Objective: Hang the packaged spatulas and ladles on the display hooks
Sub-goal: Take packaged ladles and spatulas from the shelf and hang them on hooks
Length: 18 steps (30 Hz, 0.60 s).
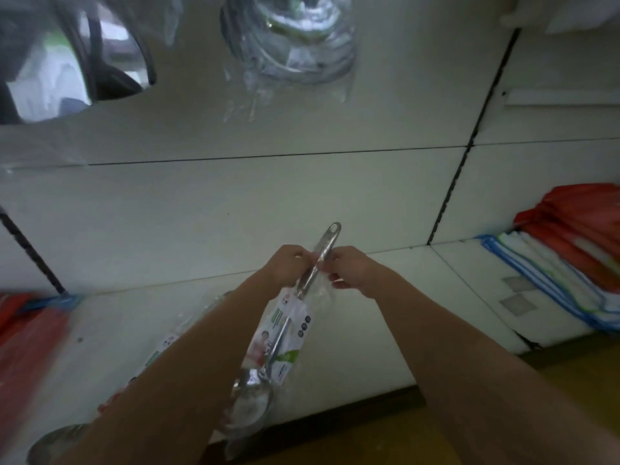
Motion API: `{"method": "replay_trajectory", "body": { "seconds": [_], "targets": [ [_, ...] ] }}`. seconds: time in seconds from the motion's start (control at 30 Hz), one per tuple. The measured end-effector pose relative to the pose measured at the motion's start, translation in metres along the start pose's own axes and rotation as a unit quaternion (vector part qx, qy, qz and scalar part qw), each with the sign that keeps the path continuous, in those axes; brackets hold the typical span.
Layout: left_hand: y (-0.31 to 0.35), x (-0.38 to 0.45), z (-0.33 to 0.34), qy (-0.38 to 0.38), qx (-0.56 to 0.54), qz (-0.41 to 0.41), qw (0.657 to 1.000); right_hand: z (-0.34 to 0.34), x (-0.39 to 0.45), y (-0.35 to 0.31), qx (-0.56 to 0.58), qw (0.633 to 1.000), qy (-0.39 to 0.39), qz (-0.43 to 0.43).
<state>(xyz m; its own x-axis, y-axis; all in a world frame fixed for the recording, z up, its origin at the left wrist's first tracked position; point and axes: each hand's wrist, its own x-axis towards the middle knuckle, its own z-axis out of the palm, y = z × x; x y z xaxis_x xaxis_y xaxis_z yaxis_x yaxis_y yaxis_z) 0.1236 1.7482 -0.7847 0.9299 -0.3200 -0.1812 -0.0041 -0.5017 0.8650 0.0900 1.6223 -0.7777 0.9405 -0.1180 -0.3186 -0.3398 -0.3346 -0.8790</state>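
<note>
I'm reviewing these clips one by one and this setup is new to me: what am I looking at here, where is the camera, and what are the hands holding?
There is no machine: a person wears one wide-angle camera on the head, looking down at both bare arms. The left hand and right hand each pinch the plastic sleeve around the handle of a packaged steel ladle; its hanging hole pokes out above the grip. Below is a white shelf with folded red and white cloths at right and more packaged utensils under the left arm. Wrapped items hang overhead, blurred.
</note>
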Motion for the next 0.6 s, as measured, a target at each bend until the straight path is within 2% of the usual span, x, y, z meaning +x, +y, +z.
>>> {"method": "replay_trajectory", "body": {
  "seconds": [0.1,0.2,0.37,0.6],
  "targets": [
    [0.027,-0.007,0.010,0.005,-0.040,0.033,0.999,-0.028,-0.016,-0.006,-0.014,0.999,0.041,-0.018],
    [0.060,-0.021,0.023,0.001,-0.068,0.075,0.995,-0.059,-0.044,-0.013,0.018,0.997,0.072,-0.033],
    [0.111,-0.056,0.040,-0.022,-0.073,0.134,0.988,-0.101,-0.102,-0.027,0.067,0.992,0.090,-0.065],
    [0.160,-0.107,0.041,0.003,-0.065,0.180,0.982,-0.128,-0.166,-0.066,0.019,0.987,0.107,-0.115]
  ]
}}
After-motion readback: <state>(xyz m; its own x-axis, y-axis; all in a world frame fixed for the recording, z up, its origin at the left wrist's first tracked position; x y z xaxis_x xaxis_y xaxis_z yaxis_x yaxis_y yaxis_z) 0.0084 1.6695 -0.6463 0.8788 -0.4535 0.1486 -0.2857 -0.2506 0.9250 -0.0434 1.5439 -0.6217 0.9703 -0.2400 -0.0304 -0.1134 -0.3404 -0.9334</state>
